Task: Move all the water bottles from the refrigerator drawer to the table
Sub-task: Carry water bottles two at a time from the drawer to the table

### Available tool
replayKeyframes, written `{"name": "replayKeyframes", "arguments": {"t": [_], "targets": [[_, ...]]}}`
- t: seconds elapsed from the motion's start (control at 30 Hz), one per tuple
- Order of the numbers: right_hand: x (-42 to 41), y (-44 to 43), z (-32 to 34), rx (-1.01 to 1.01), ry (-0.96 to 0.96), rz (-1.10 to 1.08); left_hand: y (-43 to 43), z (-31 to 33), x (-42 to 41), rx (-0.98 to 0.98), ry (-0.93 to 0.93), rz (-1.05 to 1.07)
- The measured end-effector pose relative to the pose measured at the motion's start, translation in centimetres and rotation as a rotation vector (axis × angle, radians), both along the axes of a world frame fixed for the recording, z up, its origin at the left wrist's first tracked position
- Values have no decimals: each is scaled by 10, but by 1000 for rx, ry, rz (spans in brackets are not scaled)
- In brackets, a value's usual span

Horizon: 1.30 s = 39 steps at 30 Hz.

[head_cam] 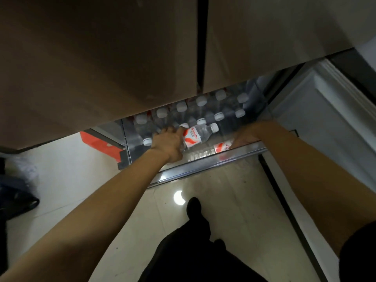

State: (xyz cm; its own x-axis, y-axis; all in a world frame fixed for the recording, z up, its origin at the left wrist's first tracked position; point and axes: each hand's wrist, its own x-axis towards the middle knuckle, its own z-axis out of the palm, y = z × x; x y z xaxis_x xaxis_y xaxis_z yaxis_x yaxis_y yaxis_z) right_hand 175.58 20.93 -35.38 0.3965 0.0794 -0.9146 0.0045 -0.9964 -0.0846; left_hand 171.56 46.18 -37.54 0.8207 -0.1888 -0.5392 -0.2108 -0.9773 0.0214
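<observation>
Drawer (205, 167): upright bottles (200, 121) in rows at the rear, below the fridge doors (101, 68). One bottle (198, 135) tilted at front in the left hand (168, 144); another (222, 146) lying right of it, by the right hand (244, 136).

Both arms outstretched; left hand (168, 144) clenched, right hand (245, 136) lowered.

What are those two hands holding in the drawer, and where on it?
The left hand grips a tilted water bottle around its lower body. The right hand reaches a second bottle, but whether it grips it cannot be told.
</observation>
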Motion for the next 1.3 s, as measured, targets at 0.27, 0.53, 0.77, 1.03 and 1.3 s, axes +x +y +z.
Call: {"name": "replayKeyframes", "arguments": {"t": [0.27,0.53,0.77,1.03,1.3], "targets": [[-14,4,55,6,-452,-8,-9,-4,1,-92,-117,39],[-45,26,77,37,-906,82,14,29,-31,-544,-227,405],[-79,56,64,388,-986,-324,22,51,-61,-760,-427,537],[-116,67,76,502,-1004,-521,26,111,-127,-1011,-595,619],[-194,78,141,1022,-1173,-543,29,175,-235,-1088,-830,711]]}}
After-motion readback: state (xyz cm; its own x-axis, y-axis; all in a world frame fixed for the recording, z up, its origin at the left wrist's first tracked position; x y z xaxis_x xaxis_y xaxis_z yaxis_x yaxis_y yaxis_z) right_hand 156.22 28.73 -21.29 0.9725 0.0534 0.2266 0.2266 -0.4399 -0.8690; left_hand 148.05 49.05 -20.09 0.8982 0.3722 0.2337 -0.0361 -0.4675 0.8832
